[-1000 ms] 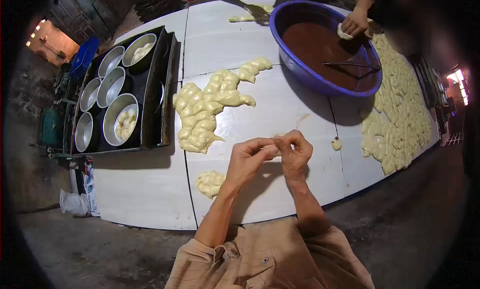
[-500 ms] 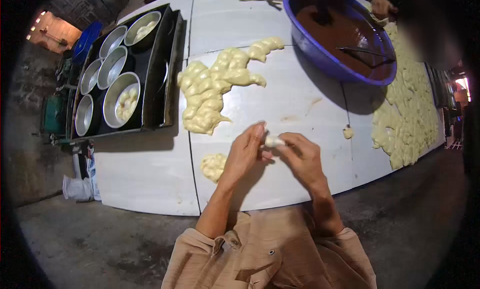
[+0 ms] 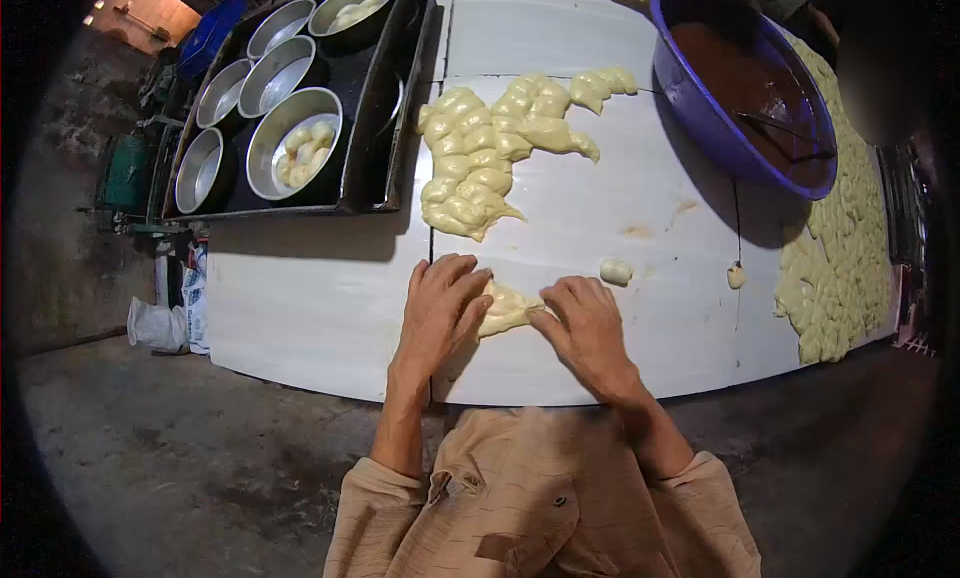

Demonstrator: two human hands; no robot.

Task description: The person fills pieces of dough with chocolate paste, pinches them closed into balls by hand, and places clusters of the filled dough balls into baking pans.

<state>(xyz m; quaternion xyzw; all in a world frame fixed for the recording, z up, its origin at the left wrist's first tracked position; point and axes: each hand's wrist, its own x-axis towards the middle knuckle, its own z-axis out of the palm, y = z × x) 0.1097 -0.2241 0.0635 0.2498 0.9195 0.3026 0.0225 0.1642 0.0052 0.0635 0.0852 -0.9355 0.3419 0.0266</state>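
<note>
A small flat piece of pale dough lies on the white table near its front edge, between my two hands. My left hand rests on its left side, fingers bent over the dough. At the right end of the dough, my right hand pinches its edge between thumb and fingers. Behind my right hand sits a small rolled dough piece. A larger mass of lumpy dough spreads across the table beyond my left hand.
At the left, a black tray holds several round metal tins, two with dough inside. A purple basin of brown filling stands at the back right. Beyond it spreads a wide dough sheet. A dough scrap lies near the basin.
The small roll that was between my hands now lies on the table. Both hands have come down to the flat dough piece. The view has shifted, moving the tray and basin rightward.
</note>
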